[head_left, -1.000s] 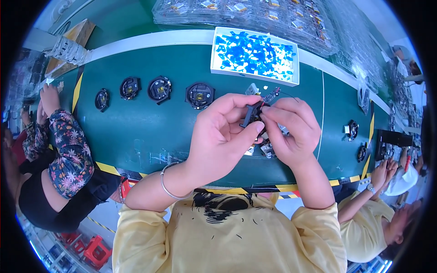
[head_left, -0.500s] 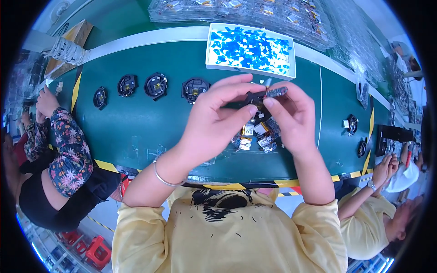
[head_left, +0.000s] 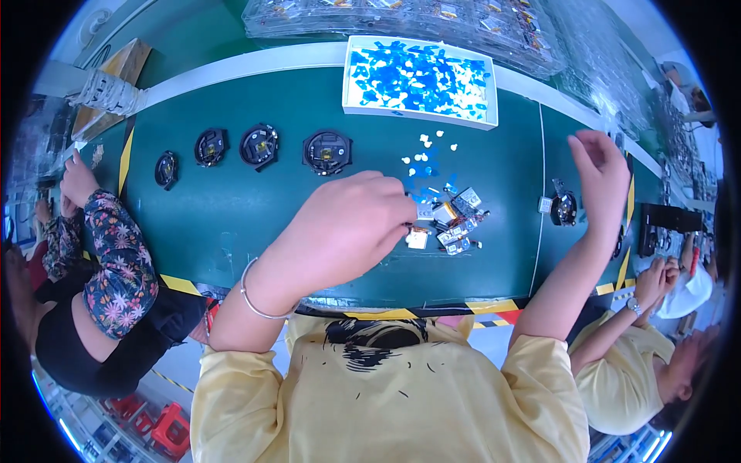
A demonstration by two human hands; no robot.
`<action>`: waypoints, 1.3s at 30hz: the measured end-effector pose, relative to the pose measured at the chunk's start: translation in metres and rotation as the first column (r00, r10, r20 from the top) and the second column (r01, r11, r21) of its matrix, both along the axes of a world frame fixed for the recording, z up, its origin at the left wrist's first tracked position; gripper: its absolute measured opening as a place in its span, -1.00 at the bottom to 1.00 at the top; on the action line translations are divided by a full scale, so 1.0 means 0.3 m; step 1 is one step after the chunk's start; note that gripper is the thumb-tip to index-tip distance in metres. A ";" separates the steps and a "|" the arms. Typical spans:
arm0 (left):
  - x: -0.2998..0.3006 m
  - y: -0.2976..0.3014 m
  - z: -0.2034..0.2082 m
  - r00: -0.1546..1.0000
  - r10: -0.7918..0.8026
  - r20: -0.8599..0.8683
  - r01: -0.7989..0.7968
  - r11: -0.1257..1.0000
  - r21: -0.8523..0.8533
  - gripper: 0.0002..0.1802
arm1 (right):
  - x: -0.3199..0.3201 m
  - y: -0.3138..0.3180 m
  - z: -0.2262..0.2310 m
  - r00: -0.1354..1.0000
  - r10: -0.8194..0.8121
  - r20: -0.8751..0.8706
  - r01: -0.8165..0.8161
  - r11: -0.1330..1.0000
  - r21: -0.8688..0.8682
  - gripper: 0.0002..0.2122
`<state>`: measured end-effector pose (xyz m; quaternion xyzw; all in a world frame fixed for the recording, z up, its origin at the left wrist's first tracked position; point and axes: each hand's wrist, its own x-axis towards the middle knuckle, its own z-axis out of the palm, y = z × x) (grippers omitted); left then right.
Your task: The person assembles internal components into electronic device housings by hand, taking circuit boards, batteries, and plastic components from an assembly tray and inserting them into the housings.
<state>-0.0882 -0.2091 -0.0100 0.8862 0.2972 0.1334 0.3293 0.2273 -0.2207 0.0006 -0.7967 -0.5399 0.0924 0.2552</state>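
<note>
Green belt (head_left: 255, 208): left hand (head_left: 347, 231) hides some silver parts (head_left: 451, 224).

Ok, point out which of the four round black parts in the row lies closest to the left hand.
The rightmost round black part, the largest in the row, just up-left of the left hand. The other three sit farther left along the green table.

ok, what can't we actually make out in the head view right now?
- Left hand: its own back hides the fingertips, so whether they pinch anything can't be told.
- Small parts pile: too small to tell kinds.
- Right hand: fingers curled, grip unclear.
- Clear trays: cut off by top rim.
</note>
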 end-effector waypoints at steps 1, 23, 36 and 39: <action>-0.005 0.002 -0.002 1.000 0.009 -0.010 -0.009 1.000 0.004 -0.86 | -0.068 0.009 -0.007 0.976 0.101 -0.191 -0.093 0.994 0.052 -0.90; 0.028 -0.012 -0.014 0.830 0.420 0.368 -0.183 0.827 -0.532 -0.89 | -0.374 -0.042 -0.042 -0.082 0.188 -0.979 -0.490 0.847 0.203 -0.90; 0.055 -0.039 -0.024 0.789 0.460 0.407 -0.162 0.795 -0.585 -0.90 | -0.419 -0.057 -0.083 0.454 0.523 -0.721 -0.455 0.832 0.317 -0.88; 0.054 -0.039 -0.023 0.784 0.484 0.389 -0.173 0.772 -0.612 -0.91 | -0.414 -0.045 -0.083 0.442 0.450 -0.776 -0.329 0.886 0.326 -0.89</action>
